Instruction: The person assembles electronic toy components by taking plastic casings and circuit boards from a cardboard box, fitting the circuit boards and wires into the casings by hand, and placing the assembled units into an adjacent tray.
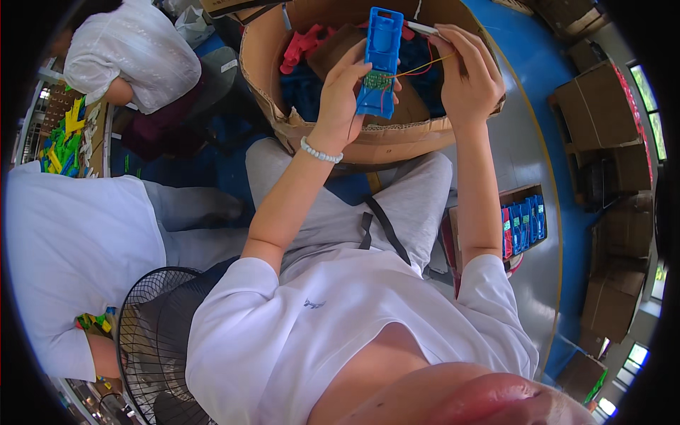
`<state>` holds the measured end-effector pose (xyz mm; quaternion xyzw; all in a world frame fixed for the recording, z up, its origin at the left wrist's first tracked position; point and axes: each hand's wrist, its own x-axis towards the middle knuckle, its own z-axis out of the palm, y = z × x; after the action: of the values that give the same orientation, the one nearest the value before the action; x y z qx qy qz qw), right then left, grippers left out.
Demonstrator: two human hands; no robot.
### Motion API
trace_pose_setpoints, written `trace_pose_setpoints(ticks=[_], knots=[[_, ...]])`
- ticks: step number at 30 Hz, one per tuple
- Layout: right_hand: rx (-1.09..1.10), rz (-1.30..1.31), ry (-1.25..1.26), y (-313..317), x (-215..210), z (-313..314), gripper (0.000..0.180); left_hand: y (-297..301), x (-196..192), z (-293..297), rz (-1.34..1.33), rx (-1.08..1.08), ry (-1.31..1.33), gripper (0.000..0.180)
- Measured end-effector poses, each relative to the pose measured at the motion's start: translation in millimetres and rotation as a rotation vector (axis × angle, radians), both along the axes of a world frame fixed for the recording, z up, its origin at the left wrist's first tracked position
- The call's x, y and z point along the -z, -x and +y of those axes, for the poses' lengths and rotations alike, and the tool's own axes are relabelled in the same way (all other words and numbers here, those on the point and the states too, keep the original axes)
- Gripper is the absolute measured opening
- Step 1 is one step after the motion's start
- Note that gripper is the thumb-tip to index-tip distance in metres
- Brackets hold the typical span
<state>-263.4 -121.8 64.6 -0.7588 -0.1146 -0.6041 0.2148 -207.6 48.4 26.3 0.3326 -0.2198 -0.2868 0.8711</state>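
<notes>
My left hand (341, 99) is closed round a long blue plastic housing (383, 44), held upright over a large cardboard bin. A small green circuit board (379, 80) sits in the lower part of the housing. Thin red and yellow wires (418, 71) run from the board toward my right hand (470, 74). The raised fingers of that hand are closed on a slim, pale, stick-like object (423, 28), whose kind I cannot make out. Its tip points toward the housing. Whether the fingers also pinch the wires is unclear.
The cardboard bin (283, 122) in front of my knees contains red plastic parts (306, 47) and dark blue ones. Right of my legs, a box holds several blue housings (524, 223) and a red one. Two people work at the left, near a black fan (152, 333). Cartons (598, 106) line the right.
</notes>
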Motion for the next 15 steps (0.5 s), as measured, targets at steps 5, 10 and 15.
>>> trace_pose_setpoints(ticks=[5,10,15], knots=[[-0.092,-0.035,0.020,-7,-6,5,0.017,21,4,3,-0.224,-0.062,-0.194,0.046],[-0.057,-0.026,0.096,-8,-4,6,0.018,29,8,8,-0.253,-0.065,-0.190,0.045],[-0.041,0.205,0.273,-6,-1,2,0.020,36,7,14,-0.361,-0.100,-0.334,0.044]])
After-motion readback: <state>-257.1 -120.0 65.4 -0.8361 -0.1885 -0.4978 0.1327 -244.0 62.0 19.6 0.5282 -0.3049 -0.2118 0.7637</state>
